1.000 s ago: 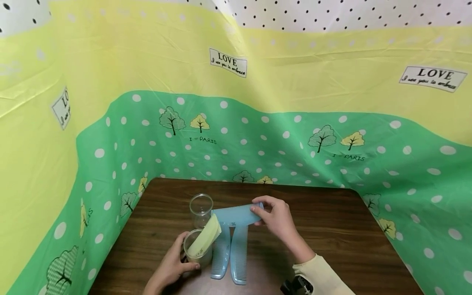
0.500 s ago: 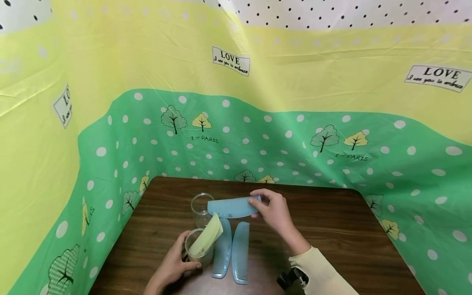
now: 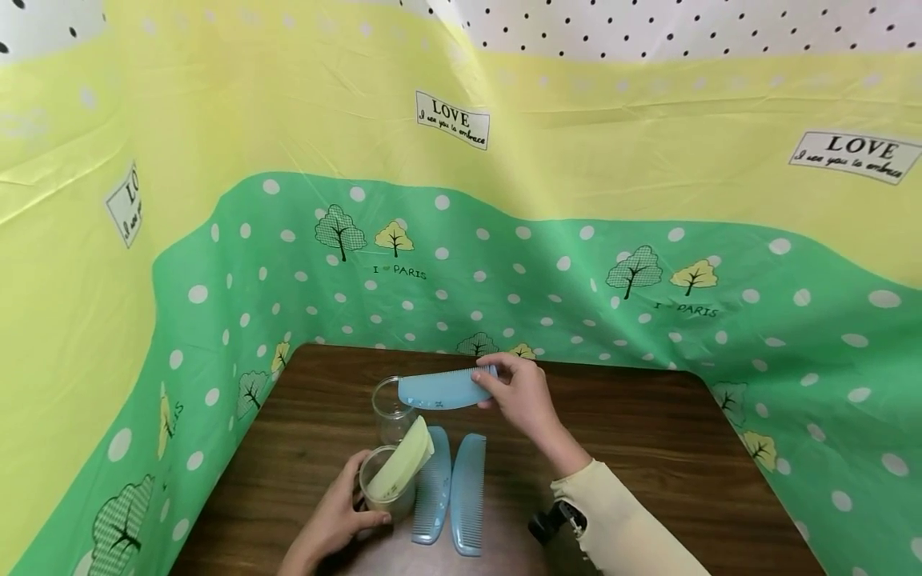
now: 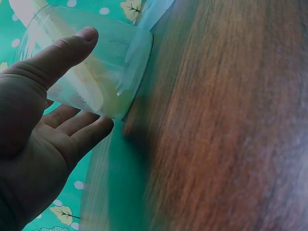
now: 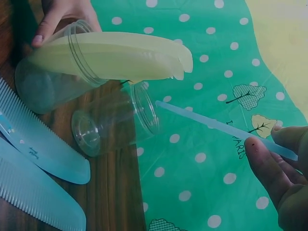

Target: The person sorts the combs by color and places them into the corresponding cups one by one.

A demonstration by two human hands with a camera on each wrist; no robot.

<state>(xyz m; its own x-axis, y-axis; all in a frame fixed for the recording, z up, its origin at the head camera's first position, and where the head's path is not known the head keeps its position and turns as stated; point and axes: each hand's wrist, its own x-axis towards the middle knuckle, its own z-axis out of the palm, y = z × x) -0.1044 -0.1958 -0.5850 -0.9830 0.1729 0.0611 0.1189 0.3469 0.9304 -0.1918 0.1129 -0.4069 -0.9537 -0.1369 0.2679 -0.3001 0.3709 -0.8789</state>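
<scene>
In the head view my left hand [image 3: 334, 512] holds the near clear plastic jar [image 3: 398, 506], thumb on one side and fingers on the other. Pale yellow-green combs [image 5: 120, 55] lean in that jar, with their upper ends past its rim. My right hand [image 3: 524, 398] pinches one end of a light blue comb [image 3: 439, 390], teeth up. The comb's other end is raised by the mouth of the far clear jar [image 5: 113, 122], which has nothing visible inside. Seen edge-on in the right wrist view, the comb's tip is just outside that rim.
Two more blue combs, a left one [image 3: 433, 488] and a right one [image 3: 468, 496], lie side by side on the dark wooden table [image 3: 648, 472], right of the near jar. A green and yellow patterned cloth [image 3: 504, 272] hangs around the table's far and side edges.
My right hand has lifted the blue comb off the two lying combs and carried it away from me and leftward, to the far jar's mouth. The left hand keeps its place on the near jar.
</scene>
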